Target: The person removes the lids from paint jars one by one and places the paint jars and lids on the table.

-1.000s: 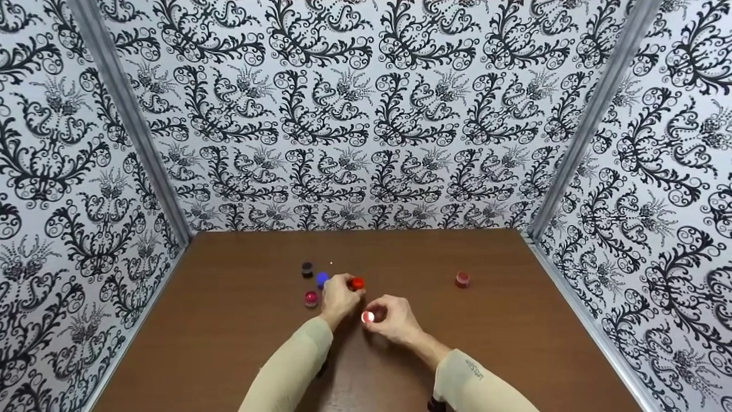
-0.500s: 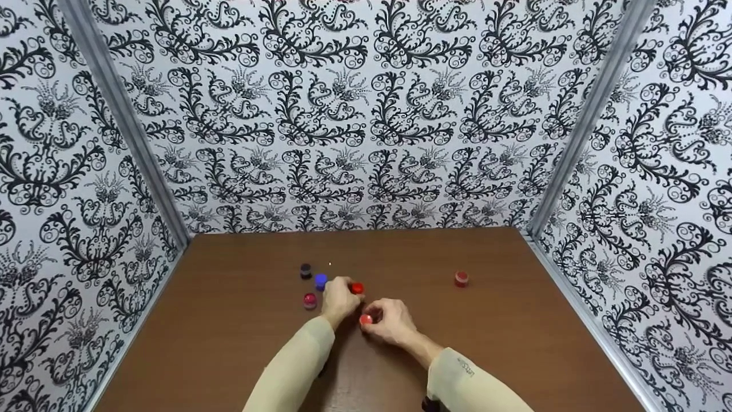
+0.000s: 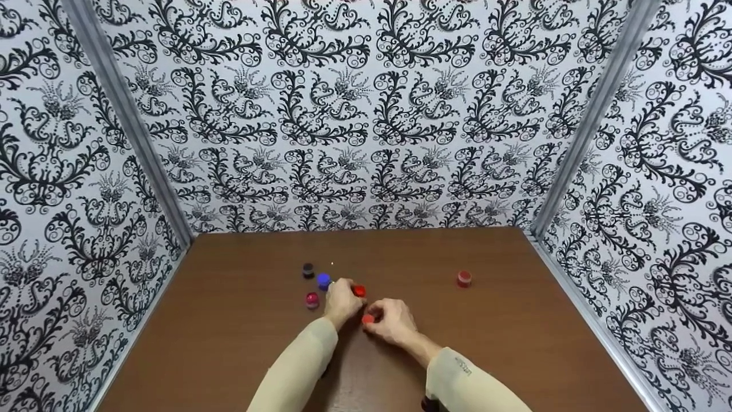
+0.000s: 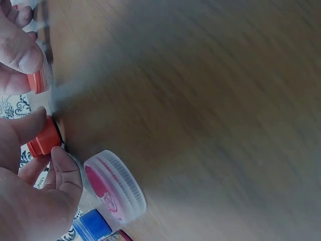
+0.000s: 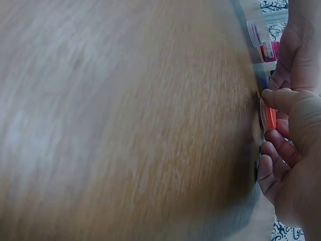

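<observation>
My left hand (image 3: 341, 302) holds a small red jar (image 3: 359, 291) between thumb and fingers. In the left wrist view that jar (image 4: 46, 136) is ribbed and stands right at the tabletop. Slightly nearer and to the right, my right hand (image 3: 393, 320) pinches a round orange-red piece (image 3: 368, 319). The right wrist view shows this piece (image 5: 269, 114) with a clear rim, low over the table, between thumb and fingertips. Beside my left hand are a blue jar (image 3: 323, 280) and a pink jar (image 3: 311, 300) with a clear part.
A black jar (image 3: 308, 270) stands behind the blue one. Far to the right sits another red jar (image 3: 464, 278). Patterned walls (image 3: 366, 114) enclose the brown table (image 3: 514, 343) at the back and both sides.
The round piece in my right hand has lost its bright glare and shows plain orange-red. My left hand and its red jar have shifted slightly nearer. Other jars stay in place.
</observation>
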`<state>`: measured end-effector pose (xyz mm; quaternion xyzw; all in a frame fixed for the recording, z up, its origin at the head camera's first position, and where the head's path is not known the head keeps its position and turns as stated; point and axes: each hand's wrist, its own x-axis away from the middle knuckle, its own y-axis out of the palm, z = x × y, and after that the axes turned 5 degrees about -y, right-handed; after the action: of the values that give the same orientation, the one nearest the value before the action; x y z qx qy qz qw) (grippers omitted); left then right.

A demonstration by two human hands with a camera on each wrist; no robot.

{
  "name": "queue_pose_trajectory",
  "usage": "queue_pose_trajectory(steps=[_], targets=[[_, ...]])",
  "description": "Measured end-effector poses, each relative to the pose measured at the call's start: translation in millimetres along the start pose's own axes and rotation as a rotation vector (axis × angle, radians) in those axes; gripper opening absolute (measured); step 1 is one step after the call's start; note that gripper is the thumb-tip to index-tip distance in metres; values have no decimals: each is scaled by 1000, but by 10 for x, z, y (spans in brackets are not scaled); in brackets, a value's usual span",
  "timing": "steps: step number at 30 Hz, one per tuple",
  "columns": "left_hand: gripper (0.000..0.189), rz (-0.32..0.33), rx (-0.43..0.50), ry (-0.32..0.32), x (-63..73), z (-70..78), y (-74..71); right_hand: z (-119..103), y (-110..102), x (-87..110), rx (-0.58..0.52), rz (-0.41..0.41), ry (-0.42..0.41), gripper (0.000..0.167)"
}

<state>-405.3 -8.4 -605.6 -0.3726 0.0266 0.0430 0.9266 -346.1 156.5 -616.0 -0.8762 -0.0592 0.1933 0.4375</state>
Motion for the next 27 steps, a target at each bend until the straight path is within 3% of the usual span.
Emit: queue_pose_trajectory(steps=[5,12,14,21,27], targets=[[32,4,-2,14,-9,-24,10,7,5,0,-3,3,-1,22],[32,58,-63,102,-365,-484,384,9,28,-16,45,12,-48,22],[33,54,-54,92,-368,-493,392,9,35,-17,43,8,-47,22],[35,7,-1,5,38,-33,-5,98,57,0,34,24,-86,25],[30,2,-21,-16,72,22,-50,-14,-44,5,22,-10,-24,19]])
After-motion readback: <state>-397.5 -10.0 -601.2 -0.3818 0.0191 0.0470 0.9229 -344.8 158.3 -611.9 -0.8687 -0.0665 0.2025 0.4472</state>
